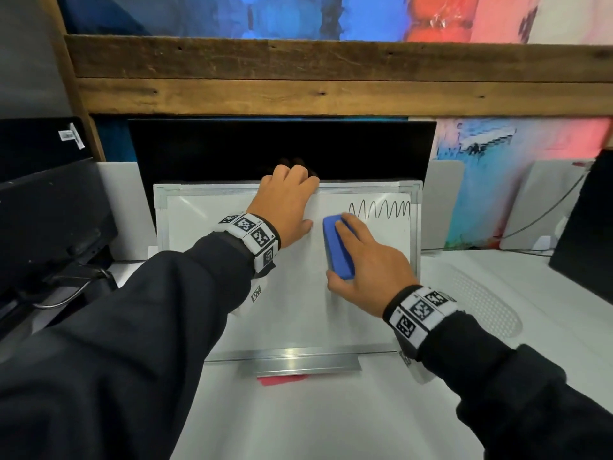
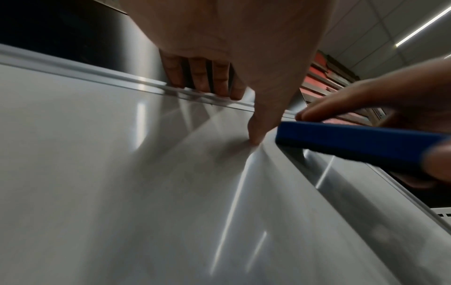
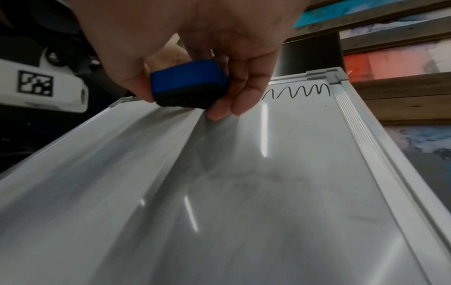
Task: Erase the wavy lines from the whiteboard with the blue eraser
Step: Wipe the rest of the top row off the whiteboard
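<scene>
A small whiteboard in an aluminium frame leans back against a dark monitor. A black wavy line runs along its upper right corner; the wavy line also shows in the right wrist view. My left hand grips the top edge of the whiteboard, fingers hooked over the frame and thumb on the surface. My right hand holds the blue eraser against the board, just left of and below the wavy line. The blue eraser has a black felt underside; the blue eraser lies beside my left thumb.
A dark monitor stands right behind the board. Black equipment sits at the left, another dark screen at the right. A red scrap lies under the board's tray. White desk spreads in front.
</scene>
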Motion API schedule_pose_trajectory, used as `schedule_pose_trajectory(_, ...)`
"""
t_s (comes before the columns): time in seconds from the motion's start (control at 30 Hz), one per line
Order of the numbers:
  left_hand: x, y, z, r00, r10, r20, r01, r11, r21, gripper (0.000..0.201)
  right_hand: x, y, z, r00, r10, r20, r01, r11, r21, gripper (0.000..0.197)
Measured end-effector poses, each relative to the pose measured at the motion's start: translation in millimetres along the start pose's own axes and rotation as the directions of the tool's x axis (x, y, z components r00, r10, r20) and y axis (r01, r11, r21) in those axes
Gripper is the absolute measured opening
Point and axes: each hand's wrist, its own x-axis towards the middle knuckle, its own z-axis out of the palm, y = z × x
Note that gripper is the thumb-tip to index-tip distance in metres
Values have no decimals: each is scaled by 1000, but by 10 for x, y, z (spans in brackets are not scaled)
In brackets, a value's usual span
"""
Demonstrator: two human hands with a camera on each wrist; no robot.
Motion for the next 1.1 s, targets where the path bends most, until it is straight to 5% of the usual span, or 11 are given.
schedule_pose_trajectory(0.13, 12, -5, -14, 1000, -5, -2, 5, 1000, -10, 60, 181, 18, -111, 995, 48, -93, -44, 998, 47, 80)
schedule_pose_trajectory(0.3, 11, 0, -4, 1000, -8, 8, 7, 1000, 7, 60, -84, 77, -5, 1000, 28, 12, -29, 999, 42, 81)
schedule_pose_trajectory(0.5, 19, 40, -5, 1000, -29, -2, 29, 1000, -10, 60, 119, 157, -148, 992, 96, -85, -88, 992, 95, 81)
schedule_pose_trajectory(0.67, 4, 48, 19, 999, -40, -1, 40, 999, -2, 62, -107, 207, -20, 999, 40, -5, -40, 998, 52, 81)
schedule_pose_trajectory(0.83, 23, 81, 2, 999, -47, 0, 47, 999, -18, 64, 86, 306, -132, 987, 131, -95, -121, 986, 112, 82)
schedule_pose_trajectory(1.1, 12, 93, 30, 999, -49, -5, 49, 999, -18, 64, 82, 371, -154, 991, 104, -87, -97, 992, 74, 80)
